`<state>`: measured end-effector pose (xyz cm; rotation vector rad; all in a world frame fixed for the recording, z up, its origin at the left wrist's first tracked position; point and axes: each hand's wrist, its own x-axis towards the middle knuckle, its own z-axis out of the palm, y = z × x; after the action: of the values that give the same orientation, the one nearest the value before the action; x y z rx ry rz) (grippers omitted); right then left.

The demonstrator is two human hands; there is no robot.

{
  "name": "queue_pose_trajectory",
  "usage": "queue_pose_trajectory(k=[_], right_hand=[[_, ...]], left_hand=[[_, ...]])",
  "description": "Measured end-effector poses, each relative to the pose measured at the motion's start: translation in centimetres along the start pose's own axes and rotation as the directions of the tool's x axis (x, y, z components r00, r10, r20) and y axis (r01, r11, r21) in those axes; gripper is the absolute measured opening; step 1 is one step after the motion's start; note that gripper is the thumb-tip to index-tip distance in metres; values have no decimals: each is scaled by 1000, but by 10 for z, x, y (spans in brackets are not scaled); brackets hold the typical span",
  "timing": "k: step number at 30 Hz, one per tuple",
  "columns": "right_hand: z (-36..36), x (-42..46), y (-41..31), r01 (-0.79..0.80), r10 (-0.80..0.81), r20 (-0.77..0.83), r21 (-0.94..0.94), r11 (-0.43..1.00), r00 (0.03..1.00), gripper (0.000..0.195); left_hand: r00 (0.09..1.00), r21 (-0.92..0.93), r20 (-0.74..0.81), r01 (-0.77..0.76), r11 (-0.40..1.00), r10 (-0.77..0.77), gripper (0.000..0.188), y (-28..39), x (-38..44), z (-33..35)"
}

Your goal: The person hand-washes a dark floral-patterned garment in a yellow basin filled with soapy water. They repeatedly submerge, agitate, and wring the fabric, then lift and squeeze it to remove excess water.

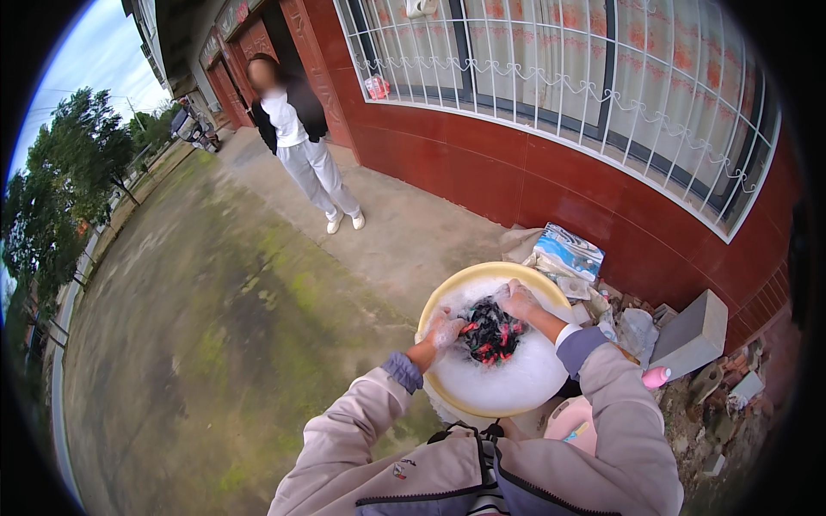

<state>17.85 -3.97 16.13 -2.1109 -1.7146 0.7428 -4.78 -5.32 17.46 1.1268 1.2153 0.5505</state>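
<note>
A yellow plastic basin (433,382) full of white suds (516,387) stands before me. In its middle lies a wet, bunched black cloth (485,326) with red and some green patches. My left hand (445,327), coated in foam, grips the cloth's left edge. At the upper right of the cloth, my right hand (517,300) is closed on it, also foamy. Suds hide some of the fingertips and the cloth's outer edges.
Right of the basin are a pink basin (560,422), a pink bottle (655,377), a grey block (694,338) and rubble (713,384). A blue-and-white box (571,250) leans by the red wall (439,164). A person (303,138) stands on the concrete farther off.
</note>
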Motion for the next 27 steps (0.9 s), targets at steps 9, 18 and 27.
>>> queue_pose_trajectory(k=[9,18,27], right_hand=[[31,-11,-48,-91,-64,289,492,866,955,66],[9,-51,-82,324,-329,-105,-62,944,938,40],[-7,9,10,77,-67,-86,126,989,994,76]], left_hand=[[978,-646,138,208,735,-156,58,-48,71,22],[924,-756,373,250,605,83,52,-60,69,9],[993,-352,58,-77,933,104,40,-25,22,-2]])
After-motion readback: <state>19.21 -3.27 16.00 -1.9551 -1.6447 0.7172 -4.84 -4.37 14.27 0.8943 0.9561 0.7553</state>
